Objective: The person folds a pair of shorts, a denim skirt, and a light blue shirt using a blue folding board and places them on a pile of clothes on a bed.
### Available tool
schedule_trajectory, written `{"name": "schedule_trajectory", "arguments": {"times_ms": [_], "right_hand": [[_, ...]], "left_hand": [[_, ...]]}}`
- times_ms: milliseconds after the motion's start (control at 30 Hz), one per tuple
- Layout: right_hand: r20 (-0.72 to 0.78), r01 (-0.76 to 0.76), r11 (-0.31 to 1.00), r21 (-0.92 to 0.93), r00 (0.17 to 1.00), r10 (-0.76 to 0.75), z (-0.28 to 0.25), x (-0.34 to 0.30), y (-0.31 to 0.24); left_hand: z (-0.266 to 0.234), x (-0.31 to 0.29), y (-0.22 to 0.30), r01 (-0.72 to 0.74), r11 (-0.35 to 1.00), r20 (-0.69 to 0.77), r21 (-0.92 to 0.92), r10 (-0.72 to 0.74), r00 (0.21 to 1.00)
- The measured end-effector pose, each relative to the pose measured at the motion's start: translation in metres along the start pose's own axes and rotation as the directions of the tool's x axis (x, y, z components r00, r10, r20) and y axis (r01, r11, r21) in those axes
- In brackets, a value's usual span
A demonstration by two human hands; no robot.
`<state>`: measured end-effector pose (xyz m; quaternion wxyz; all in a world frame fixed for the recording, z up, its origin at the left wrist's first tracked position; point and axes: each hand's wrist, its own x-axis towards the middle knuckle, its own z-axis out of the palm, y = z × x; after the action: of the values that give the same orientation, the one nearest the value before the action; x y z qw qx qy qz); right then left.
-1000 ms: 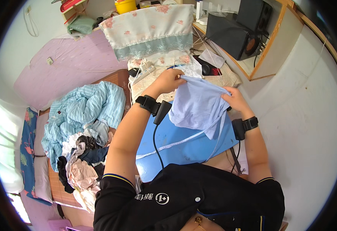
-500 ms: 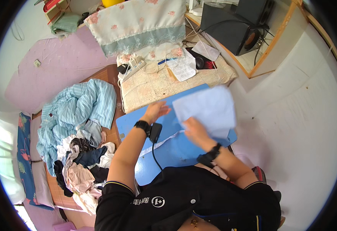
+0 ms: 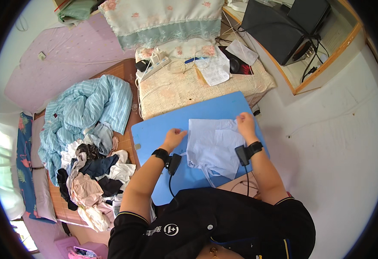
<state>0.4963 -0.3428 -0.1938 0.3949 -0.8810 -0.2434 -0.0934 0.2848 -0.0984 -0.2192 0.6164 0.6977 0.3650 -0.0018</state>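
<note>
A light blue garment (image 3: 214, 144) lies folded into a rough rectangle on the blue tabletop (image 3: 161, 125), creased, with a narrow strap or strip trailing from its lower edge. My right hand (image 3: 246, 124) is closed at its far right corner, fingers pinched on the fabric. At its left edge is my left hand (image 3: 174, 139), fingers curled together with the tips beside the cloth; what they grip, if anything, is too small to make out. Each wrist carries a black band with a small dark box and a cable.
To the left, a pile of mixed clothes (image 3: 96, 177) and a striped blue quilt (image 3: 89, 105) lie on a brown mat. Beyond the tabletop, a lace-covered surface holds a power strip (image 3: 158, 68), papers (image 3: 217, 71) and a mouse (image 3: 235, 64). A black monitor (image 3: 271, 30) stands far right.
The garment, blurred and lifted at the right before, now lies on the middle of the tabletop. My right hand has moved up and right to its corner; my left hand has come slightly nearer me.
</note>
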Motion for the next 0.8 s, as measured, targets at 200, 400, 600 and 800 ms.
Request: {"name": "schedule_trajectory", "arguments": {"times_ms": [200,400,600,800], "right_hand": [[0.416,-0.338,0.896,-0.289,0.798,0.436,0.000,0.019,0.026],[0.299,-0.607,0.778,0.159,0.781,0.548,0.019,0.012,0.076],[0.215,-0.474,0.846,0.245,0.877,0.429,0.026,0.016,0.040],[0.253,-0.044,0.999,0.024,0.967,0.036,-0.023,-0.038,-0.021]], "left_hand": [[0.040,0.031,0.023,0.064,0.997,-0.192,0.054,-0.052,0.980],[0.050,0.054,0.014,-0.017,0.986,-0.290,0.164,0.064,0.955],[0.026,0.063,0.010,-0.077,0.997,-0.408,0.018,0.077,0.910],[-0.017,0.008,0.025,0.140,0.988,-0.138,-0.069,-0.149,0.979]]}}
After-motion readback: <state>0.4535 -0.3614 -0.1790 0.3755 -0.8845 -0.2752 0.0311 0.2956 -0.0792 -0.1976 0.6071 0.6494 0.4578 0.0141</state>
